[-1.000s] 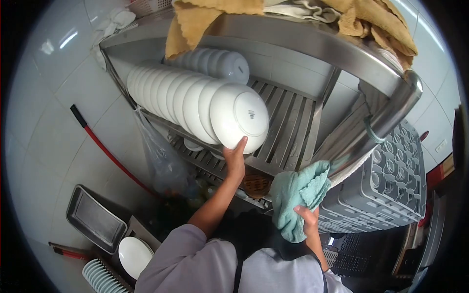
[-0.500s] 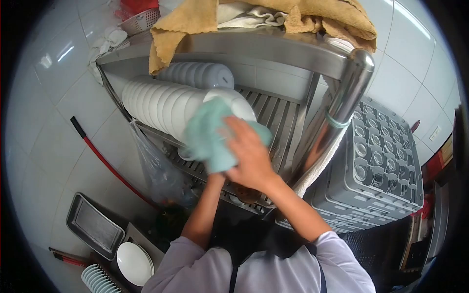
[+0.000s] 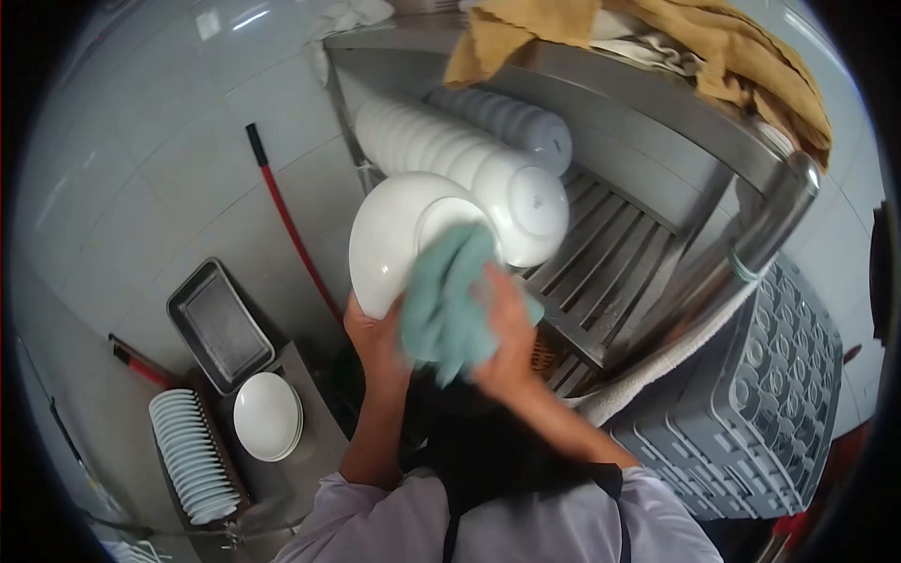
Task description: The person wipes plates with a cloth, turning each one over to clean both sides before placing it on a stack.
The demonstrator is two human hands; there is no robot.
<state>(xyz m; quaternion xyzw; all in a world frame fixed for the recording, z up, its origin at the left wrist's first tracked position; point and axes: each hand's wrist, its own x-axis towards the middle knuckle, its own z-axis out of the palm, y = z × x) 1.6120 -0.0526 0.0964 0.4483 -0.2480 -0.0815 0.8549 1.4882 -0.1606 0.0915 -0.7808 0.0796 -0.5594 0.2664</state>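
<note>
A white bowl (image 3: 389,235) is tilted in front of me with its underside and foot ring facing up. My left hand (image 3: 372,328) grips its near lower edge. In my right hand (image 3: 507,328) is a green cloth (image 3: 449,291), pressed against the bowl's base; the fingers are blurred and partly covered by it. Just behind stands a row of nested white bowls (image 3: 538,202) on its side, on a slatted metal shelf (image 3: 601,253). A second row of bowls (image 3: 547,141) lies behind that one.
Tan cloths (image 3: 526,33) hang over the upper shelf. Grey glass racks (image 3: 732,422) stand at the right. On the left are a metal tray (image 3: 221,324), stacked white plates (image 3: 266,418), a row of small plates (image 3: 192,460) and a red-handled pole (image 3: 291,225) against the wall.
The view has turned left. My hands have come away from the shelf rows, and a bowl held by my left hand now shows beneath the cloth.
</note>
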